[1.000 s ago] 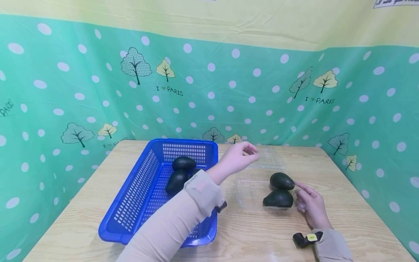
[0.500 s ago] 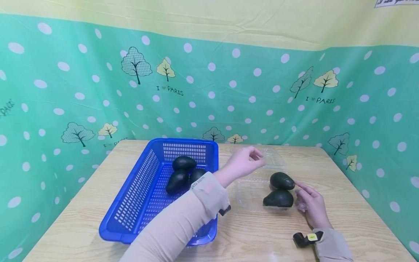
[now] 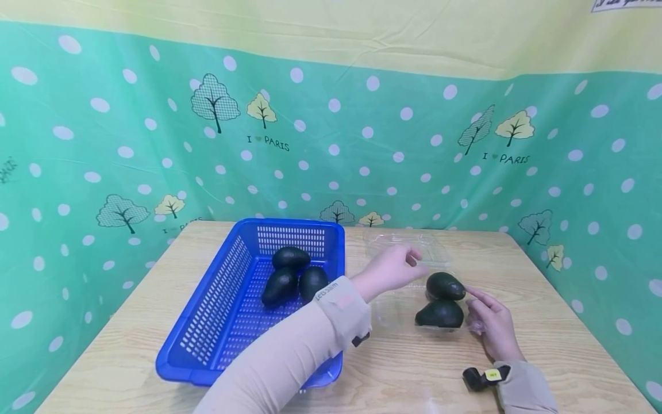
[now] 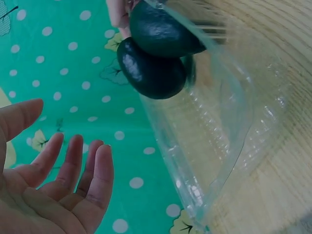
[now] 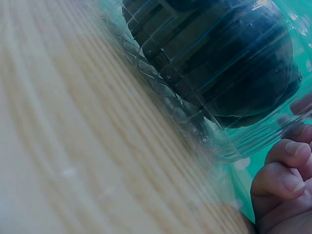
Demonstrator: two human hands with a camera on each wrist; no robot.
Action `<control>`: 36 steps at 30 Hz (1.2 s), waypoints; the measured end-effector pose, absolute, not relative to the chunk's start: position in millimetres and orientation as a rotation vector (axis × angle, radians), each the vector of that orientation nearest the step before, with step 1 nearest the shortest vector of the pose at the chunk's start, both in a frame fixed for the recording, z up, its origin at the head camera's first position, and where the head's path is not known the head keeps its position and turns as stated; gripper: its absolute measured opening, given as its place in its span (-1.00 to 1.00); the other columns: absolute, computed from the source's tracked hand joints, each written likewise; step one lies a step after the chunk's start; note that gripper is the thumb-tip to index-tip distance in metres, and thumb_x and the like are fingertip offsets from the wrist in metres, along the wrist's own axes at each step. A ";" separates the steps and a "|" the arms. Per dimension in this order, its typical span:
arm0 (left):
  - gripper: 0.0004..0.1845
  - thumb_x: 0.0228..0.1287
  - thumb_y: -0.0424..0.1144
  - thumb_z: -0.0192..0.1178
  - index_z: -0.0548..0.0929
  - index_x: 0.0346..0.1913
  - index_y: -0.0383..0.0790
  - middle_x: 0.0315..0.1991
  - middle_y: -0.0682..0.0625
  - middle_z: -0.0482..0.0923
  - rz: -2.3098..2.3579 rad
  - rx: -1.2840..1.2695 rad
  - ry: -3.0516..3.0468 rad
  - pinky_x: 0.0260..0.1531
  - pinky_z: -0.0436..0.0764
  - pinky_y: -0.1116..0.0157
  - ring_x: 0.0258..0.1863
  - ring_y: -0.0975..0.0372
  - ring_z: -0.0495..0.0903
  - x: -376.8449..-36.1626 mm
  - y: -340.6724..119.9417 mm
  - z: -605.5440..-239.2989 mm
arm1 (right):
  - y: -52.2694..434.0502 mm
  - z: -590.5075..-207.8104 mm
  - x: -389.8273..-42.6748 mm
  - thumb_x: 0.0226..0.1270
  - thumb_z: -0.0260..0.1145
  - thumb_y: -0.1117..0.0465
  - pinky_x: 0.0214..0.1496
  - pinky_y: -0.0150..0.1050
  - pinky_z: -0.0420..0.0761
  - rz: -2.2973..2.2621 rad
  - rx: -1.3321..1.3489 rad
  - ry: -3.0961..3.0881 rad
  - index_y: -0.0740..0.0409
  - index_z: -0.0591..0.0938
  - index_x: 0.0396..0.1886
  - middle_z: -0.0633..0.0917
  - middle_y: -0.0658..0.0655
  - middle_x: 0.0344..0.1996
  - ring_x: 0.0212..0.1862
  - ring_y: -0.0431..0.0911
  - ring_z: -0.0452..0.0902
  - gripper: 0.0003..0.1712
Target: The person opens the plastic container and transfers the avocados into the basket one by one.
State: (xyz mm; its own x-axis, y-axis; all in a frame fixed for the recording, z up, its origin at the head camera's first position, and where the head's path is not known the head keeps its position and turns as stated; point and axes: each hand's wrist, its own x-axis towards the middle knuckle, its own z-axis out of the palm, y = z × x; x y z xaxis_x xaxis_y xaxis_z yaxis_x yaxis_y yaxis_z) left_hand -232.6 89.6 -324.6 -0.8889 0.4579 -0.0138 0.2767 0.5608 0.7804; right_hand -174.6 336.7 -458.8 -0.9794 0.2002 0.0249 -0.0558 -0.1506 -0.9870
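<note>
Bench [image 3: 155, 322], light wood, under both hands. Blue basket [image 3: 217, 310] sits left of the left hand [image 3: 390, 269], three avocados [image 3: 291, 275] inside. Clear plastic clamshell [image 3: 398, 299] lies between the hands, lid part [image 3: 414, 244] open behind the left hand. Two avocados [image 3: 442, 300] stacked in its tray, just beside the right hand [image 3: 493, 325]. Left hand hovers over the clamshell, fingers relaxed and apart, holding nothing. Right hand rests on the bench at the tray's right edge, fingers [image 5: 280, 168] curled against the plastic; can't tell if it actually grips.
</note>
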 end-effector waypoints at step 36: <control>-0.47 0.24 0.12 0.32 0.63 0.18 -0.11 -0.01 0.07 0.70 0.903 0.688 2.724 -0.05 0.57 0.41 -0.06 0.33 0.63 -223.0 118.8 -352.3 | 337.1 -458.3 -174.3 0.46 0.07 0.38 -0.65 -0.48 0.24 2.255 -0.182 -1.944 -0.28 0.72 -0.16 0.40 -0.17 -0.69 -0.69 -0.37 0.27 -0.56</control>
